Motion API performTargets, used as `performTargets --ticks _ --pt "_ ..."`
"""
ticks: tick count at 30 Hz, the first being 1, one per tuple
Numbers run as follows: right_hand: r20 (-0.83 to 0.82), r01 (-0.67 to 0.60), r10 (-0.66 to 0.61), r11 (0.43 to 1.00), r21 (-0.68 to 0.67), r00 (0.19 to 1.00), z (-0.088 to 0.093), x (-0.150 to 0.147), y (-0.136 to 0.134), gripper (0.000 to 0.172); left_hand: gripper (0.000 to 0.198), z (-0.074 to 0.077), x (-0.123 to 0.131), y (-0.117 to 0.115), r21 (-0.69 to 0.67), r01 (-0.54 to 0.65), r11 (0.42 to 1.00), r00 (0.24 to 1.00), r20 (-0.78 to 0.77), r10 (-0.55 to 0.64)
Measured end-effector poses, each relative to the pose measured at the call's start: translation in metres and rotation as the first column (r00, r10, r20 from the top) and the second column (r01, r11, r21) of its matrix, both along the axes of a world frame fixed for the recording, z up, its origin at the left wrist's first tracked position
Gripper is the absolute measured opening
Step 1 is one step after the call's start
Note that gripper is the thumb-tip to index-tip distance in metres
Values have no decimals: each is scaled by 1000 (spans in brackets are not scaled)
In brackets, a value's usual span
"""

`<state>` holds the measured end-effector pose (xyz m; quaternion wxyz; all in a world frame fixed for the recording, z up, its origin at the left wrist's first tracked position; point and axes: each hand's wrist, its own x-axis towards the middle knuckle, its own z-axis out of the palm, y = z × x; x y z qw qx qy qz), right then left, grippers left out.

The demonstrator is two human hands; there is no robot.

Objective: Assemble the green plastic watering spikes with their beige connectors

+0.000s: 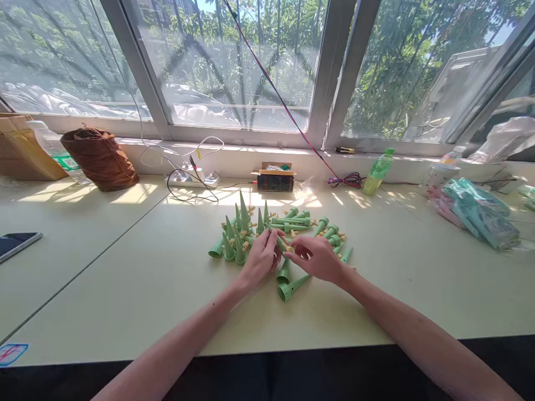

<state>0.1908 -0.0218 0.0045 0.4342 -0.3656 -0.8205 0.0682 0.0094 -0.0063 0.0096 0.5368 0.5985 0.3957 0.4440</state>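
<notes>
My left hand (261, 255) is closed around a green plastic watering spike (280, 243) above the middle of the pile. At one end of that spike, a small yellow valve (288, 249) is pinched by the fingertips of my right hand (316, 257). Left of my hands, several green spikes (243, 214) stand upright on their wide ends, points up. Others lie on their sides behind and to the right, like the spike (290, 221), some with yellow valves. Two lie just below my hands, the nearer a spike with an open cap end (286, 292). My fingers partly hide the held pieces.
The pale table (137, 289) has a seam on the left and a phone (19, 244) at its far left. A power strip (194, 177), a small dark box (275, 181), a green bottle (378, 171), a brown bag (100, 157) and plastic packets (480, 214) line the window side.
</notes>
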Motion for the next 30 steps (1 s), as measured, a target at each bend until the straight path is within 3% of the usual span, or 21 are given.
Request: performTargets --ticks 6,20,30 --pt "-11 -29 30 996 80 999 1 -1 0 11 40 1 0 -1 -26 15 1000 1000 -15 -16" --pt "0 -114 114 989 97 993 7 -4 -6 3 44 3 1 -2 -112 77 991 995 74 -69" --pt "-5 -92 94 984 152 996 4 -6 -5 16 37 7 0 -4 -104 96 990 994 55 -91"
